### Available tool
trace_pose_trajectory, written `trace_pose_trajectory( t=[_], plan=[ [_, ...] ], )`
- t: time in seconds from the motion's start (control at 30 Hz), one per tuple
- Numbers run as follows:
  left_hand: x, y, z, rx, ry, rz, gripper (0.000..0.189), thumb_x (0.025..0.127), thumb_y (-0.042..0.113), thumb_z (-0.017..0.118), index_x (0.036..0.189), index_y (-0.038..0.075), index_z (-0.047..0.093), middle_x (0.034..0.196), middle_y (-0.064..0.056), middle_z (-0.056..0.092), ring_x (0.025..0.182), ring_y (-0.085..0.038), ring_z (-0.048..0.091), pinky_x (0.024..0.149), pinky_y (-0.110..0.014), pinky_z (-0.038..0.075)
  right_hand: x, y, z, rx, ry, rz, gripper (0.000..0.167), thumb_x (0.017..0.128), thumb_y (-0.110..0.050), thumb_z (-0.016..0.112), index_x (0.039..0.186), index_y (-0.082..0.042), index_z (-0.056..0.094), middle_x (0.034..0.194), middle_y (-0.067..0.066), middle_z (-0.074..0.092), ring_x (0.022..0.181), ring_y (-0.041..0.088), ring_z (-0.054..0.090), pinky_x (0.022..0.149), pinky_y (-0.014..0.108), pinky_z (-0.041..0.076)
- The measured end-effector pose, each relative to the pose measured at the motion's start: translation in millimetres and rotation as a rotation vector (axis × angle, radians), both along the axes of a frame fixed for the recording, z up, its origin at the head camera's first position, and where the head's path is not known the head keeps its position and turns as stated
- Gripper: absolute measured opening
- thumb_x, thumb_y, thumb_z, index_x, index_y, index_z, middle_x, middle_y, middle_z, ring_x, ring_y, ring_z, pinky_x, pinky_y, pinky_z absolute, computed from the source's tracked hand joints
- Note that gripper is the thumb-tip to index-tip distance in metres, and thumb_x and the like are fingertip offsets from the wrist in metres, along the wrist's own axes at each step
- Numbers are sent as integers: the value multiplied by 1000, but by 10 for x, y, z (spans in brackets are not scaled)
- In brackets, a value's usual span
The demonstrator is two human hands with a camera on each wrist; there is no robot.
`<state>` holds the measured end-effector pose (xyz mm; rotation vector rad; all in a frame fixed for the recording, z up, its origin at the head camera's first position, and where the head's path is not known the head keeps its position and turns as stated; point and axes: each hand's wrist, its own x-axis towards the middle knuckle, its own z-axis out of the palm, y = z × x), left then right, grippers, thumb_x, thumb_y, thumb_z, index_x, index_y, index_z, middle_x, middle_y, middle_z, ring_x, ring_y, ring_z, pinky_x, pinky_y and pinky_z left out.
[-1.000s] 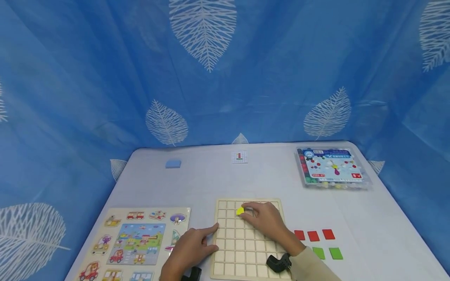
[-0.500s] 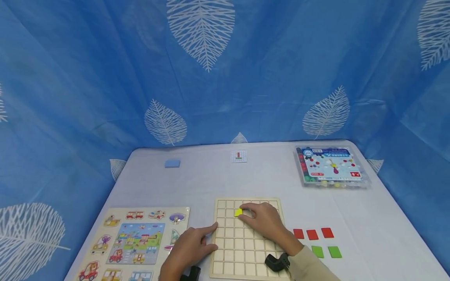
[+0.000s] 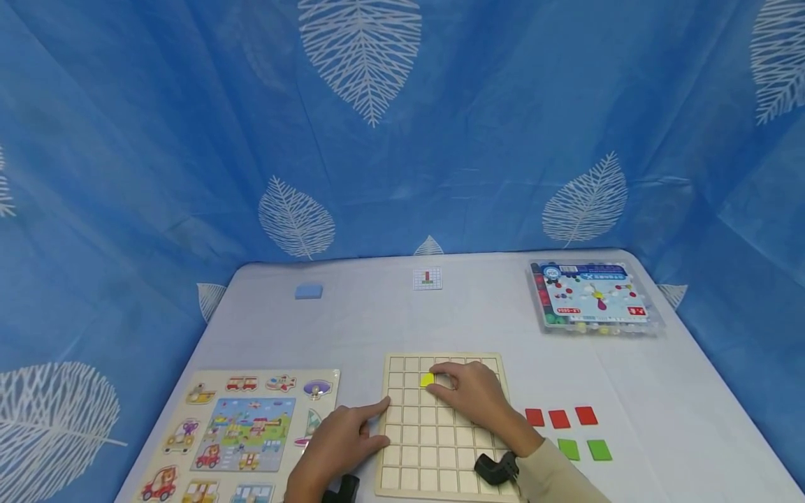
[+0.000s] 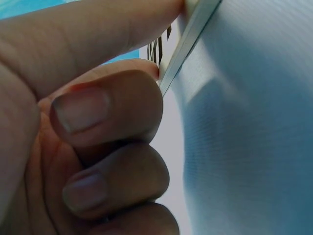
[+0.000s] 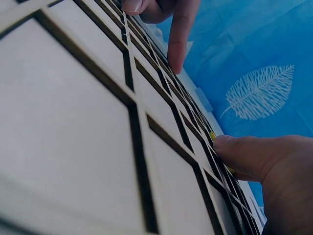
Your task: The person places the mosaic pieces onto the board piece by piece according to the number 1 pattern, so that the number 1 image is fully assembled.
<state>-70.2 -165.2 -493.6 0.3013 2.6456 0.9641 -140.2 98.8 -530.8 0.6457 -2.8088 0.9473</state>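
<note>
Two-handed at the board (image 3: 428, 436): with the right hand (image 3: 473, 397), slanting in over the right edge, pinching the yellow tile (image 3: 427, 380) between thumb and index finger, second row from the far edge, third cell from the left edge; cannot tell if seated flat. With the left hand (image 3: 342, 436), touching the left edge, index finger and thumb spread apart, other fingers bent inward. Off the right edge, three red tiles (image 3: 559, 419) and two green tiles (image 3: 569, 449).

The right grip (image 3: 470, 395) pinches a yellow tile (image 3: 427, 380).
</note>
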Motion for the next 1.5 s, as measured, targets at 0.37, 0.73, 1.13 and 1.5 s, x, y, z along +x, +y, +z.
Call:
trace_pose_trajectory(
  t=[0.37,0.73,1.13,1.5],
  plan=[
    [24,-30,-13,6,-5,-8,58,88,32,81,141,18,65,55,9,48,46,-7,40,44,-27,33,51,-24,-25,-11,-37,-24,27,85,-41,83,107,-26,81,52,-20,38,49,-1,34,51,23,32],
    [17,-24,-3,-26,0,-18,58,88,33,80,142,18,65,57,9,48,47,-7,40,45,-27,33,27,-19,3,-21,-7,7,27,86,-40,83,108,-25,81,54,-22,40,49,-3,36,51,23,34],
    [5,-71,-5,16,20,-53,62,86,36,82,143,16,63,55,10,46,46,-6,39,44,-26,32,14,-17,6,-27,-10,15,28,86,-41,82,109,-25,80,54,-22,40,50,-2,35,53,23,35],
    [3,2,-8,-60,92,-41,67,82,44,85,140,18,66,57,12,46,49,-5,40,46,-26,33,22,61,59,-103,-84,16,32,87,-39,83,114,-23,79,51,-18,37,47,-1,31,48,23,32]
  ],
)
